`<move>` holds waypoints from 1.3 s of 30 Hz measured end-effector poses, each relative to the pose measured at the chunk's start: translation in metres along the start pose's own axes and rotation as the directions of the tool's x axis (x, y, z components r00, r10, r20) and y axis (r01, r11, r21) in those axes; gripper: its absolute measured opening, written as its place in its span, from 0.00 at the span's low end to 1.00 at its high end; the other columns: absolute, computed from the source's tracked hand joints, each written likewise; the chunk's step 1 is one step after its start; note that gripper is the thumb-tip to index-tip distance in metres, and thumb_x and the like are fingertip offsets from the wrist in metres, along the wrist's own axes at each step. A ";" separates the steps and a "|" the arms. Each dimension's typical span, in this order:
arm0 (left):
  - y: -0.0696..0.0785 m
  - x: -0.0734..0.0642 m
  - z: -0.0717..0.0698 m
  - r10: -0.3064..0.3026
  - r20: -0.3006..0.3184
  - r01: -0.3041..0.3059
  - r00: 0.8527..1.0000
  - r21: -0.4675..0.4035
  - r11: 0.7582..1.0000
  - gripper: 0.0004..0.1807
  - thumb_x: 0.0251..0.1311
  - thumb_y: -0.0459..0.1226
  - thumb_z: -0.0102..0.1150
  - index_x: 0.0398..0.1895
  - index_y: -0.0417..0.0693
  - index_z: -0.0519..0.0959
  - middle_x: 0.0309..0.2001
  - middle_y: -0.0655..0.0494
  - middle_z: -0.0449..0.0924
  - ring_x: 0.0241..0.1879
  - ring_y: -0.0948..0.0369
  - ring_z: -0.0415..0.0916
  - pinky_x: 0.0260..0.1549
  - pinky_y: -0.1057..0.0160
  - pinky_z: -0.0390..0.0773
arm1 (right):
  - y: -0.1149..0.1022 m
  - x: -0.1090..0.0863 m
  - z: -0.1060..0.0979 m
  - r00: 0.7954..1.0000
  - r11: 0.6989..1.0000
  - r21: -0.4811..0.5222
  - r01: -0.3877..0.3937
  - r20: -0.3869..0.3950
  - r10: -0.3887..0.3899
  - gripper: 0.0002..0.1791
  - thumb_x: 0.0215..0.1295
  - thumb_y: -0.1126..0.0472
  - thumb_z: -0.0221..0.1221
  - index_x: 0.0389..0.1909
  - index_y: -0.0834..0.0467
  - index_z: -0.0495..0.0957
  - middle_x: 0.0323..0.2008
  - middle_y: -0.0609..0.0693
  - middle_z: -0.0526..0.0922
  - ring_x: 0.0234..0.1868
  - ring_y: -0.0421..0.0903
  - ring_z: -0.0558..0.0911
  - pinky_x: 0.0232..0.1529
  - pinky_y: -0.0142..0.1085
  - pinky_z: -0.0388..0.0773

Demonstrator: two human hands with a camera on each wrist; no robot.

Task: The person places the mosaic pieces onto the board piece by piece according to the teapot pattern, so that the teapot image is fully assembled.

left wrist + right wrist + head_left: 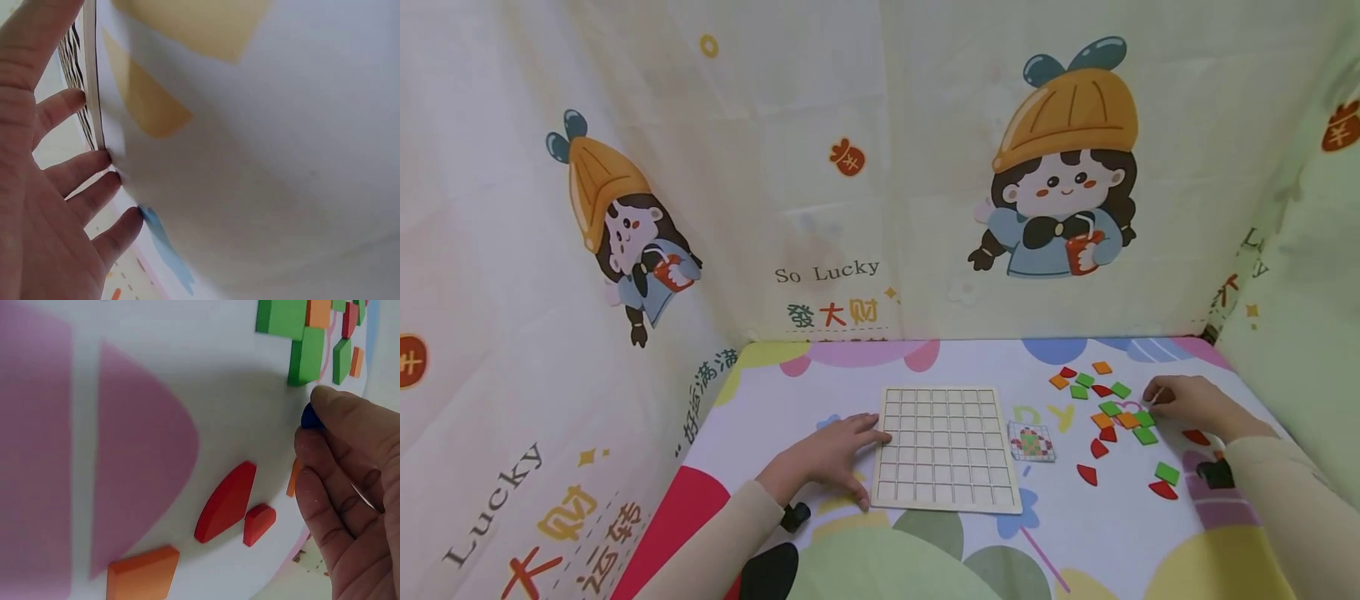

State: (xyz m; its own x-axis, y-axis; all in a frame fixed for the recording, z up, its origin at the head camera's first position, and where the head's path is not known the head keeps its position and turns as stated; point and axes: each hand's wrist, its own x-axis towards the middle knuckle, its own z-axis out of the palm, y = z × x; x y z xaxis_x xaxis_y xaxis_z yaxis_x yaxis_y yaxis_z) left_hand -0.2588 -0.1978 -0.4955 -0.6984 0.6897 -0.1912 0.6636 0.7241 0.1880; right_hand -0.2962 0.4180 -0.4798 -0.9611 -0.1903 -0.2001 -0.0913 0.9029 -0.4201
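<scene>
Right wrist view: a small, dark blue piece with a rounded edge (310,417) sits pinched between the thumb and fingers of the right hand (356,469), near thick green square tiles (281,317); the left hand (831,454), fingers spread, touches the left edge of a pale, wood-coloured board with square compartments (940,457); flat red fan-shaped tiles (1087,475) and orange square tiles (1129,421) lie beyond a printed card (1032,442)

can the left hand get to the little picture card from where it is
Probably yes: the picture card lies uncovered, and though the grid board sits between it and the left hand, that board is flat and looks easy to reach across.
</scene>
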 end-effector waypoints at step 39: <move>0.007 0.006 -0.005 -0.073 -0.026 0.072 0.997 -0.055 0.996 0.56 0.35 0.67 0.80 0.71 0.61 0.72 0.78 0.49 0.62 0.76 0.49 0.60 0.69 0.48 0.70 | -0.081 0.027 0.036 0.969 0.948 0.296 -0.112 -0.179 0.171 0.18 0.72 0.56 0.64 0.52 0.66 0.76 0.48 0.67 0.82 0.43 0.57 0.77 0.37 0.35 0.79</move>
State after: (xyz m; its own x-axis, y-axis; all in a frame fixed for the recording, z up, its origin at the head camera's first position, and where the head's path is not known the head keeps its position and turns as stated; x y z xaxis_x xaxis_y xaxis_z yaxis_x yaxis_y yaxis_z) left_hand -0.2594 -0.1884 -0.4906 -0.7517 0.6345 -0.1797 0.5961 0.7704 0.2263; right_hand -0.3053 0.3259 -0.4834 -0.9935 0.0388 -0.1067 0.0984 0.7634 -0.6384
